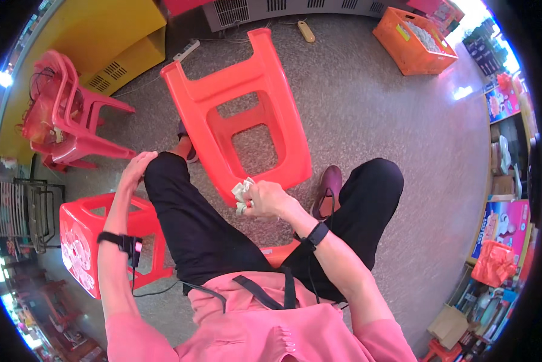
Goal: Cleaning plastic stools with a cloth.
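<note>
My right hand (268, 198) is closed around a crumpled whitish cloth (241, 192), possibly a paper wipe. Directly under it is the near edge of a red plastic stool (293, 149), tipped over with its legs pointing away from me. Whether the cloth touches the stool cannot be told. My left hand (137, 171) rests against my left knee (167, 169), with no object seen in it; part of its fingers is hidden. A second red stool (79, 246), with a printed pattern, stands beside my left leg.
Stacked pink plastic chairs (72, 122) stand at the left by a yellow cabinet (117, 45). An orange crate (404, 52) sits at the far right. A power strip (187, 50) and a yellowish, elongated object (306, 31) lie on the floor. Loaded shelves (501, 194) line the right side.
</note>
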A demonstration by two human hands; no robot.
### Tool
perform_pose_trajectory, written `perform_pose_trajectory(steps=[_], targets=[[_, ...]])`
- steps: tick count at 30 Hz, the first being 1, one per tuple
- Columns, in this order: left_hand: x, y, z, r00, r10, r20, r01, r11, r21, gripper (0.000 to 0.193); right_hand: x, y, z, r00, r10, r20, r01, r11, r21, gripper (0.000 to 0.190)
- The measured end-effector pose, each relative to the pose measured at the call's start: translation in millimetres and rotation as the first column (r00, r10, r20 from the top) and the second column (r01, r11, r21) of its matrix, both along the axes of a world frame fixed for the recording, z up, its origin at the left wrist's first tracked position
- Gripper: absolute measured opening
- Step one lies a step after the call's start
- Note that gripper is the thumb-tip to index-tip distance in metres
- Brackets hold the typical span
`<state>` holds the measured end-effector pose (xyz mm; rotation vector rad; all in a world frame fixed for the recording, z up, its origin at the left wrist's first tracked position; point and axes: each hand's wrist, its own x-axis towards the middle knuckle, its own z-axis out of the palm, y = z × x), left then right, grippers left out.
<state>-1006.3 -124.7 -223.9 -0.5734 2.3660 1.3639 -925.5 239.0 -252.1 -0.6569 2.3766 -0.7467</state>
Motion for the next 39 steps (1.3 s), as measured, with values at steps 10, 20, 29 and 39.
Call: perform_pose_trajectory(steps=[10,20,29,39], targets=[[-56.6,3.7,-45.7,0.905,-0.387,-0.177,0.294,0.869,-0.398,0.016,4.0,2.3,-11.6,0.998,-0.036,-0.059,0.032,0.997,-0.076,0.027],[-83.6,-17.5,-90.2,0.858,-0.514,0.022,0.439,0.71,-0.551,0.022,-3.4,1.9,3.9,0.994,-0.03,0.105,0.04,0.995,-0.092,0.024],[-18.5,83.5,9.2,0.845,-0.534,-0.025,0.48,0.778,-0.404,0.033,5.4,19.7,-26.6,0.971,-0.22,0.093,0.239,0.903,-0.356,0.023],[-59.2,78.1,-41.9,0.967,-0.188,0.174,0.149,0.966,0.213,0.082,-101.7,-25.3,52.9,0.875,-0.417,-0.245,0.169,0.739,-0.652,0.024]])
